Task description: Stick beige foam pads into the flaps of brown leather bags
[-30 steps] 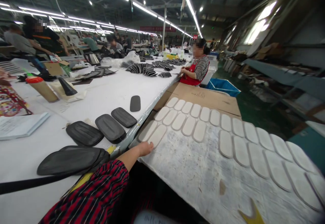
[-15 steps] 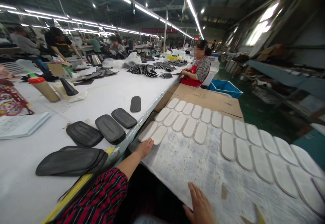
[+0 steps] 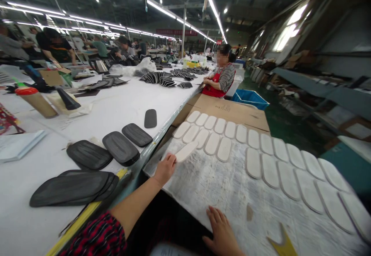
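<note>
My left hand is closed on the near end of a white rounded pad, which is lifted at a tilt over the work board. Whether a second pad lies under it, I cannot tell. My right hand rests on the board's near edge, fingers apart and holding nothing. Rows of similar white pads with grey edges lie flat on the board, among them one pad in the middle and another further right. A yellow notched piece lies to the right of my right hand.
Left of the board runs a long white table with stacks of dark pads. A red-lidded bottle stands on it. Cardboard lies behind the board. A co-worker in a red apron is beyond, near a blue bin.
My left hand has picked up white pad material from the front left corner, where two pads lay side by side. My right hand stays on the board. The view has shifted slightly.
</note>
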Motion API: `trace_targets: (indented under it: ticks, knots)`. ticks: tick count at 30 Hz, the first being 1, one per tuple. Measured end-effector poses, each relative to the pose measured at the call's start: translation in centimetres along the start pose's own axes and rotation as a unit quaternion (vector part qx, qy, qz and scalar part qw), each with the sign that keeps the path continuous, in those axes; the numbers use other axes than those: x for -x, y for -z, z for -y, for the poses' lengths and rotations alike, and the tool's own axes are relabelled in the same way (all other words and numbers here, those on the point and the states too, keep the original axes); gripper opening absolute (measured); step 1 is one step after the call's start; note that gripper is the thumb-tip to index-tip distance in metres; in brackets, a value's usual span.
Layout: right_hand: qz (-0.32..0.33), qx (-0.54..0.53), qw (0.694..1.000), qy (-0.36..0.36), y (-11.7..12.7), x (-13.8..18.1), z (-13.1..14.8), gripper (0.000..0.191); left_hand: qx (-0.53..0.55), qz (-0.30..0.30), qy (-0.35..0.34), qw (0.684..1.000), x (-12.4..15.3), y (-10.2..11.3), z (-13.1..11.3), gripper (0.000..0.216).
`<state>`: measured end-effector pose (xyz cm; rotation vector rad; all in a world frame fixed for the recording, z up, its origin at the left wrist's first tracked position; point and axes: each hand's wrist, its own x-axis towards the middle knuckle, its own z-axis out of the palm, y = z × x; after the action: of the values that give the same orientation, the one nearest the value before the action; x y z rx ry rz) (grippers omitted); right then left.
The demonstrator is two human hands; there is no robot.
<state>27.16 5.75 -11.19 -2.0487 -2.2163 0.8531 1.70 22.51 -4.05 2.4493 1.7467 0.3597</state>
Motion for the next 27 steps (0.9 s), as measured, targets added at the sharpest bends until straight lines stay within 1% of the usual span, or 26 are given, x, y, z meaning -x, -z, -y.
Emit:
trace_targets:
  ticks: [2,3,4,5,6,7,8,9,10,11,12,13,14,15,16,17,18,19,20,21,22,23,24,25,26,27]
  knots:
    - [-0.040,-0.112,0.992,-0.030,1.4,-0.3,0.6,0.062,0.018,0.004,-0.028,0.999,2.2,0.5,-1.5,0.014]
    - [-0.056,-0.192,0.979,-0.044,2.3,-0.4,1.1,0.060,0.029,0.004,-0.043,0.999,3.3,0.5,-2.2,0.014]
    - [-0.064,-0.288,0.954,-0.056,3.2,-0.6,1.7,0.059,0.043,0.000,-0.058,0.997,4.4,0.4,-2.8,0.015]
    - [-0.058,-0.396,0.914,-0.064,4.0,-0.7,2.5,0.059,0.058,-0.006,-0.074,0.996,5.4,0.3,-3.4,0.016]
    - [-0.036,-0.506,0.859,-0.069,4.8,-0.9,3.4,0.060,0.071,-0.009,-0.092,0.993,6.2,0.0,-4.0,0.018]
    - [-0.009,-0.611,0.788,-0.075,5.5,-1.2,4.4,0.062,0.079,-0.007,-0.114,0.990,6.8,-0.2,-4.5,0.019]
    - [0.022,-0.693,0.717,-0.078,6.2,-1.5,5.3,0.064,0.081,0.000,-0.137,0.987,7.3,-0.5,-5.2,0.020]
    - [0.023,-0.747,0.659,-0.083,6.7,-1.9,6.2,0.062,0.075,0.017,-0.167,0.983,7.7,-0.7,-5.8,0.022]
    - [-0.005,-0.781,0.618,-0.089,7.2,-2.2,6.8,0.057,0.067,0.038,-0.205,0.976,8.0,-0.7,-6.4,0.023]
    - [-0.042,-0.797,0.595,-0.097,7.6,-2.6,7.3,0.050,0.062,0.057,-0.246,0.965,8.3,-0.6,-6.9,0.024]
    - [-0.084,-0.802,0.583,-0.103,8.0,-2.8,7.5,0.043,0.064,0.069,-0.284,0.954,8.6,-0.2,-7.4,0.026]
    - [-0.118,-0.801,0.577,-0.105,8.5,-3.0,7.4,0.036,0.078,0.077,-0.314,0.943,8.9,0.4,-7.7,0.028]
    - [-0.139,-0.799,0.575,-0.103,9.1,-3.0,7.2,0.031,0.108,0.083,-0.334,0.933,9.1,1.2,-7.9,0.033]
    - [-0.150,-0.799,0.574,-0.095,9.8,-2.8,6.8,0.028,0.157,0.084,-0.332,0.926,9.3,2.3,-7.9,0.041]
    - [-0.157,-0.800,0.572,-0.085,10.6,-2.6,6.3,0.026,0.225,0.079,-0.302,0.923,9.4,3.6,-7.7,0.050]
    - [-0.164,-0.802,0.569,-0.075,11.5,-2.2,5.8,0.024,0.307,0.064,-0.244,0.918,9.2,4.9,-7.5,0.057]
    - [-0.172,-0.803,0.566,-0.066,12.4,-1.8,5.3,0.022,0.392,0.040,-0.166,0.904,8.9,6.2,-7.1,0.061]
    - [-0.176,-0.805,0.564,-0.058,13.4,-1.3,5.0,0.021,0.474,0.007,-0.077,0.877,8.4,7.4,-6.8,0.062]
    - [-0.173,-0.806,0.564,-0.053,14.3,-0.8,4.7,0.019,0.544,-0.026,0.011,0.839,7.7,8.4,-6.5,0.061]
    - [-0.161,-0.807,0.565,-0.050,15.1,-0.2,4.7,0.017,0.600,-0.042,0.089,0.794,6.8,9.1,-6.3,0.061]
    - [-0.143,-0.809,0.569,-0.048,15.8,0.3,4.8,0.016,0.648,-0.028,0.152,0.745,6.0,9.4,-6.2,0.062]
    - [-0.120,-0.809,0.573,-0.044,16.4,0.8,5.1,0.015,0.688,0.018,0.208,0.695,5.2,9.5,-6.4,0.066]
    - [-0.094,-0.810,0.578,-0.037,16.8,1.4,5.6,0.015,0.723,0.082,0.243,0.642,4.5,9.4,-6.7,0.071]
    - [-0.071,-0.809,0.583,-0.025,17.0,1.9,6.1,0.016,0.753,0.145,0.256,0.589,4.0,9.2,-7.2,0.075]
    - [-0.051,-0.806,0.590,-0.007,17.1,2.3,6.6,0.017,0.778,0.198,0.246,0.542,3.7,8.9,-7.9,0.077]
    - [-0.034,-0.801,0.598,0.014,17.1,2.7,7.0,0.018,0.801,0.236,0.220,0.505,3.5,8.5,-8.6,0.076]
